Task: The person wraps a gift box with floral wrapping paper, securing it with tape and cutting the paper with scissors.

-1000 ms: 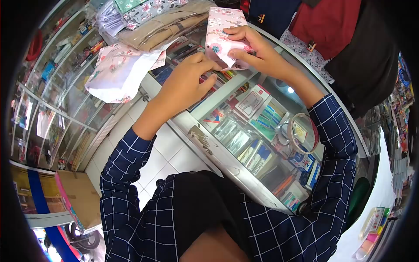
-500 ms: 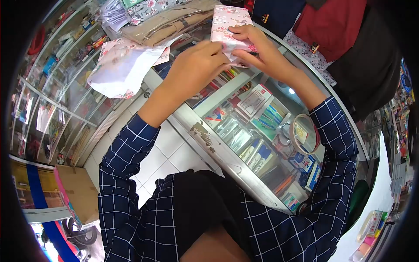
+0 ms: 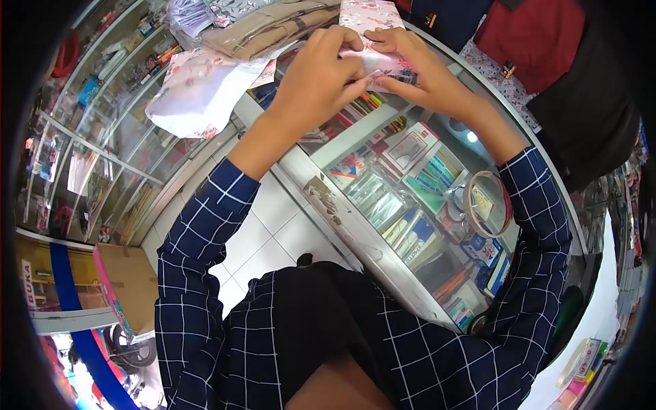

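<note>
A box wrapped in pink floral paper (image 3: 369,15) lies on the glass counter at the top, its near end facing me. My left hand (image 3: 322,76) is closed at that end, thumb and fingers pinching the paper. On the other side my right hand (image 3: 425,76) grips the same end, fingers on top and thumb at the near edge. The paper between the hands looks folded to a flap. Left of my left hand lies a loose piece of floral wrapping paper (image 3: 201,96), white side mostly up.
Rolls of tape (image 3: 486,203) stand on the glass counter (image 3: 328,199), with stationery inside it. Plastic-packed brown clothing (image 3: 277,34) lies behind. Dark and red garments (image 3: 529,48) are at upper right. Glass shelves (image 3: 102,130) and a cardboard box (image 3: 130,287) stand at left.
Both hands have come to the box's near end, where the paper now shows a flap. My left hand, blurred before, now pinches there. The whole view has shifted slightly.
</note>
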{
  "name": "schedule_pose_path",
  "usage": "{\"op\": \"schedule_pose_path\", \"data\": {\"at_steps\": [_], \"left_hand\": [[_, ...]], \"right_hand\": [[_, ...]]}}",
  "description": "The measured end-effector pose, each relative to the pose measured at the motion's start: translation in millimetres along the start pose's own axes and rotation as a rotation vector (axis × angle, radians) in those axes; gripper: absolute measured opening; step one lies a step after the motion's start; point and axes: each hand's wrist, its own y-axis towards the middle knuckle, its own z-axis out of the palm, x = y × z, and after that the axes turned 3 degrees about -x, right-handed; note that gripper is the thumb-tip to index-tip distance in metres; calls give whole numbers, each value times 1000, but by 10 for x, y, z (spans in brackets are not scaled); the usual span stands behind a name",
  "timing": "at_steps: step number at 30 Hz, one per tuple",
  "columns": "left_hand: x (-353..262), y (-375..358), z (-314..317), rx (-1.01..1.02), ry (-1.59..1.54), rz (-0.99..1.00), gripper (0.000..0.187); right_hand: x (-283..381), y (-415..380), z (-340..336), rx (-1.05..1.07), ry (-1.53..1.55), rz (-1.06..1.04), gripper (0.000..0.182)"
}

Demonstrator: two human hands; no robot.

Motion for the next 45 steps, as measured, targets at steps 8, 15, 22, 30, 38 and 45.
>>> {"op": "schedule_pose_path", "data": {"at_steps": [8, 15, 22, 30, 38, 45], "left_hand": [[222, 45, 59, 6, -229, -115, 55], [271, 8, 71, 56, -348, -179, 59], [262, -10, 88, 18, -336, -168, 59], [265, -18, 87, 35, -285, -170, 62], [538, 80, -61, 271, -349, -3, 74], [666, 152, -90, 329, -388, 68, 72]], "right_hand": [[-30, -4, 10, -36, 63, -38, 38], [-68, 11, 93, -126, 116, 0, 34], [-74, -5, 111, -136, 270, 60, 27], [-36, -22, 72, -105, 346, 98, 32], [17, 15, -17, -32, 279, 149, 32], [48, 20, -43, -27, 168, 125, 35]]}}
